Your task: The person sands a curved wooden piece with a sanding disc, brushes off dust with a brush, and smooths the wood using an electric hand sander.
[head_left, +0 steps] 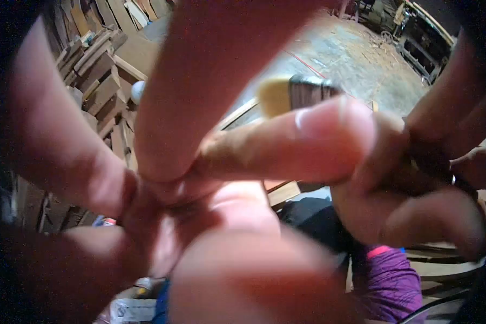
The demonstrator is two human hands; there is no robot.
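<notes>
Very close to the camera, my left hand [162, 216] fills much of the view, its fingers spread and blurred. One of its fingers reaches across the middle toward my right hand [416, 178], whose fingers are curled at the right. A flat brush [310, 92] with pale bristles and a dark ferrule shows just behind the fingertips. The brush lies sideways, bristles to the left; its handle is hidden by the fingers and seems to run into my right hand.
Stacked wood offcuts [100, 81] line the left side. Beyond lies a concrete floor [362, 59] scattered with shavings, with a dark machine [424, 40] at the upper right. Purple patterned cloth [391, 283] and wooden slats [443, 270] are at the lower right. A white printed packet [132, 310] lies at the bottom.
</notes>
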